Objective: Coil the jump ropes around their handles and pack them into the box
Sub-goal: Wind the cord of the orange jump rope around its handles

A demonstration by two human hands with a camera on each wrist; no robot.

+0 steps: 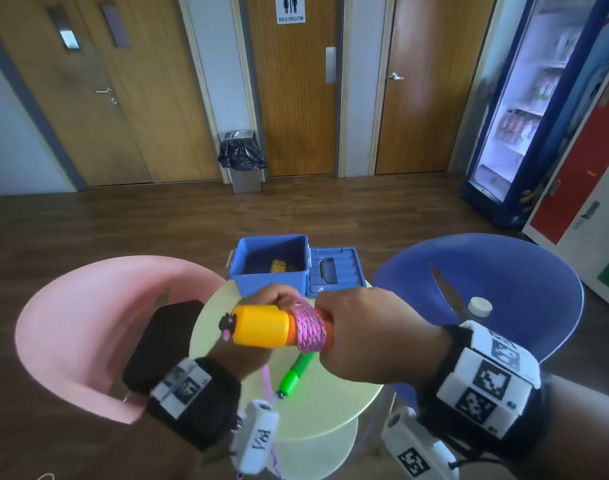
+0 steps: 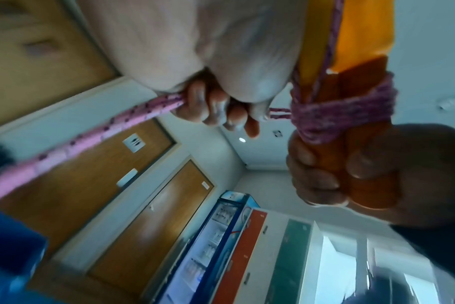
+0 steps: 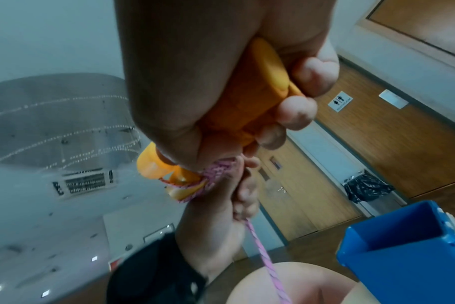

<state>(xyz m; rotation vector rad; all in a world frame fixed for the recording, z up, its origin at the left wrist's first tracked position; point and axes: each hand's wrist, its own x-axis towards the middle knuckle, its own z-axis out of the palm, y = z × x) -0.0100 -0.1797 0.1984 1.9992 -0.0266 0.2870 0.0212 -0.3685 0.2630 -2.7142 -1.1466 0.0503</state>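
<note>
My right hand grips the orange end of the jump rope handles, held level above the pale green table. Several turns of pink rope wrap the orange handles beside the yellow cap. My left hand pinches the loose pink rope just behind the coil. In the right wrist view the fingers curl round the handle. A green handle of another rope lies on the table. The open blue box stands at the table's far edge with something yellow inside.
The box lid lies flat to the right of the box. A pink chair is at my left and a blue chair with a bottle at my right. Doors, a bin and a drinks fridge stand beyond.
</note>
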